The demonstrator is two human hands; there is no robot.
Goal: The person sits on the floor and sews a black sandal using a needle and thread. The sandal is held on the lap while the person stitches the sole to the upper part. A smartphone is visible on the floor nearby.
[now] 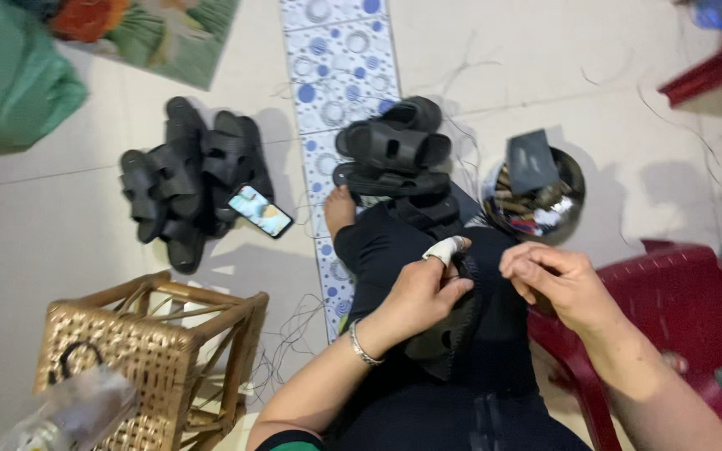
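Left hand (424, 292) apparently steadies sandal (449, 334).

The left hand (424, 292) is reaching in from the lower left over the lap, fingers curled and closing, its forefinger wrapped in white tape at the tip, a thin silver bangle circling the wrist. The right hand (555, 280) is coming in from the lower right, wrist bent, fingertips pinching together towards the left.

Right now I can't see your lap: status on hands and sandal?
Left hand grips black sandal on lap. Right hand pinched shut beside it, contents unclear. Nothing blocking.
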